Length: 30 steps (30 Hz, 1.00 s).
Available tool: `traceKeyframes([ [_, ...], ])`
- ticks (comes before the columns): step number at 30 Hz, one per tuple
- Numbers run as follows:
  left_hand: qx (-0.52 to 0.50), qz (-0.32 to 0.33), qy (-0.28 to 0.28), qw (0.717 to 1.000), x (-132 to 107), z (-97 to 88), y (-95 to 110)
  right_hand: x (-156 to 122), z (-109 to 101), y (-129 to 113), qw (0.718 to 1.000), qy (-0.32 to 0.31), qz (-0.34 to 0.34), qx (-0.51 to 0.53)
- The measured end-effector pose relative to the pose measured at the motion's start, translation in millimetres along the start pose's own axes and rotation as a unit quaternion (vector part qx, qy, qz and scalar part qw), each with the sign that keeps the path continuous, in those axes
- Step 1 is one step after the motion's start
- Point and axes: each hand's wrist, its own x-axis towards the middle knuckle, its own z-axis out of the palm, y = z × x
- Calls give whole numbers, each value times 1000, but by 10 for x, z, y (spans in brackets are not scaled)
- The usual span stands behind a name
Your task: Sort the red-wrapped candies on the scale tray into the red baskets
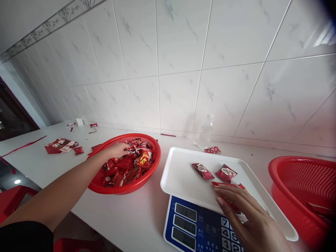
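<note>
My left hand (117, 150) reaches into a red mesh basket (154, 154) full of red-wrapped candies (131, 168); its fingers curl over candies near the basket's far side. My right hand (246, 217) lies flat, fingers spread, on the near part of a white tray (181, 175) that sits on a blue digital scale (194, 227). The fingers rest over a few red candy packets (231, 201). Two more packets, one (202, 171) and another (226, 172), lie loose on the tray just beyond the fingertips.
A second red mesh basket (301, 189) stands at the right edge. A clear plastic bottle (206, 131) stands against the tiled wall, with one packet (212, 150) beside it. Red wrappers and a printed bag (60, 145) lie on the white counter at far left.
</note>
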Motion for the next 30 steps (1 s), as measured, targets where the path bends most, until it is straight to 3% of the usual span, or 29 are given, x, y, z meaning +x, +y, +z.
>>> traceKeyframes([
  [8,24,-47,-43,998,-10,-109,8,19,10,-14,1000,2,-9,-9],
  [17,14,-31,-7,999,-87,-279,99,105,-7,-83,999,35,-35,-15],
  [24,-71,-4,52,996,-143,-398,392,124,-21,-117,998,53,-35,-14],
  [30,-180,6,27,983,-246,-462,796,65,4,-48,999,28,-15,9],
])
